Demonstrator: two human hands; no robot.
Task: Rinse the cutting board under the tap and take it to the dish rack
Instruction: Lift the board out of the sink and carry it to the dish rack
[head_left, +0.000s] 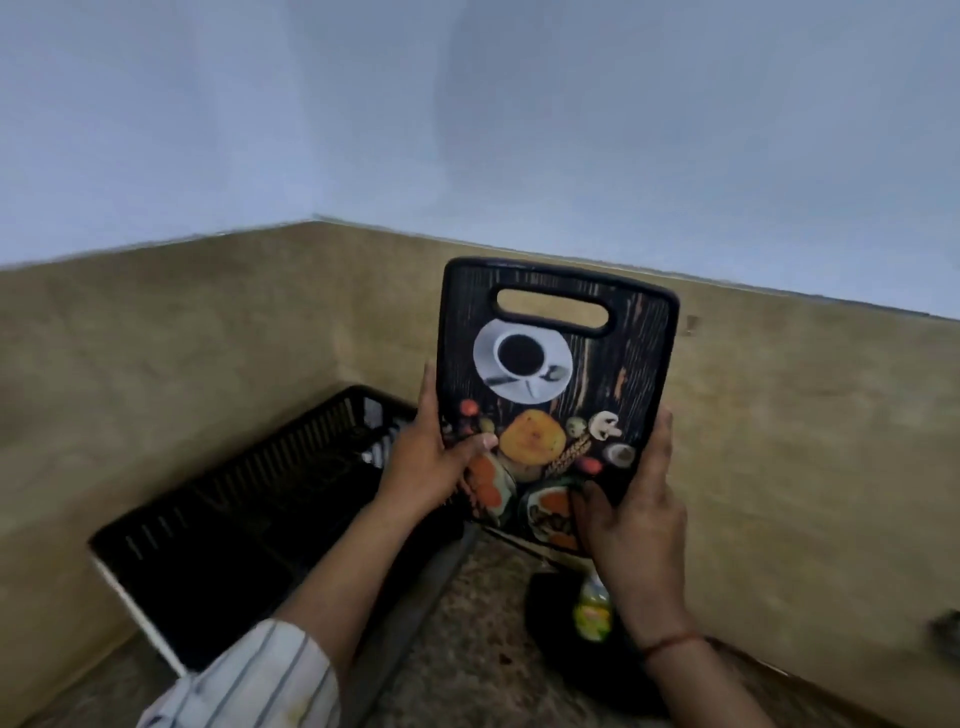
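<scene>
- Nearest, a striped sleeve leads up the left arm; beside the right wrist a small bottle stands on the speckled counter.
- The left hand clamps the cutting board's left edge, the right hand its lower right corner; the board is upright, off the counter.
- It looks stiff, light and probably slick if wet, so edge grips or the handle slot suit.
- Just behind and left sits the black dish rack, against the tan wall.

Head cam, close, fwd-down twd counter corner and wall
</scene>
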